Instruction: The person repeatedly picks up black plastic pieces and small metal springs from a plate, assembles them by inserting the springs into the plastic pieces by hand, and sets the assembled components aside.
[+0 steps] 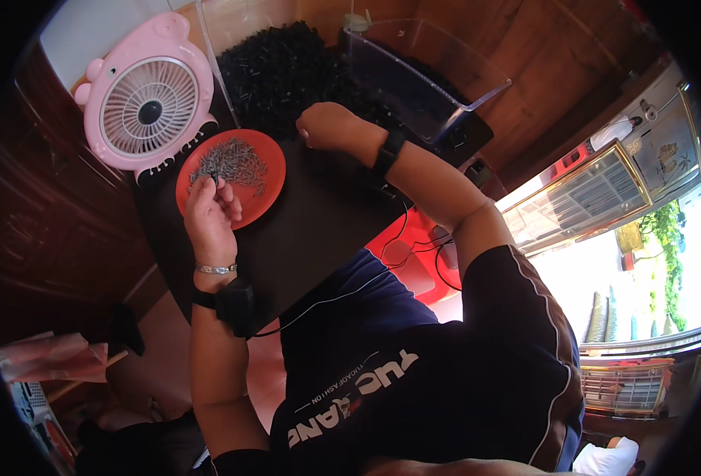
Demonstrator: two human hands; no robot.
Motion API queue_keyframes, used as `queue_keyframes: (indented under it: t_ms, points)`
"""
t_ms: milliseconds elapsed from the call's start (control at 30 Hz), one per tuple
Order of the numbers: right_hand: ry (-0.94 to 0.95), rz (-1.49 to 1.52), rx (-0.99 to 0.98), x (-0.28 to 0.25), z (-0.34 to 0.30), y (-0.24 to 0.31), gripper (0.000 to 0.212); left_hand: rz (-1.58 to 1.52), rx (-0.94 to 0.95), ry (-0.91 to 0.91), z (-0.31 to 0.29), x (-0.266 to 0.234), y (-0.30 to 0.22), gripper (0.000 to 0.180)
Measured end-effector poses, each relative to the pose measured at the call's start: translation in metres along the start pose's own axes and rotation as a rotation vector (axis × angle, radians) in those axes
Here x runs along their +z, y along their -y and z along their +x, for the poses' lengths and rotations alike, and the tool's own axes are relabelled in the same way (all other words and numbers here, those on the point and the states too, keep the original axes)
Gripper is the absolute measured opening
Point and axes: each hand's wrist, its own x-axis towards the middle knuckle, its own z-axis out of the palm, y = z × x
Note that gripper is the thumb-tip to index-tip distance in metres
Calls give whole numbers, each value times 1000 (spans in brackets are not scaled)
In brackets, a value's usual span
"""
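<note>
One red plate (273,155) corrals metal pins (239,161), likely for easy reach | your left hand (212,216) pinches a dark bit (214,179) | right hand (331,127) curls by black pieces (277,73), grip unclear

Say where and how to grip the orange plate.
Probably pinch the orange plate by its round rim from the right: that edge is bare, while the left hand covers its lower left and the pink fan flanks its upper left.
</note>
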Motion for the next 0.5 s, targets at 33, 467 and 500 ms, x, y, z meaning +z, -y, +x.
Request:
queue_keyframes:
  t_ms: [33, 467, 500]
  points:
    - [7, -57, -14, 0, 1, 2, 15, 0, -3, 0, 0, 0, 0, 14]
    - [-29, 18, 96, 5, -5, -5, 16, 46, -18, 12, -1, 2, 3, 15]
    - [-41, 35, 49, 14, -4, -11, 13, 46, -18, 36, -1, 2, 3, 15]
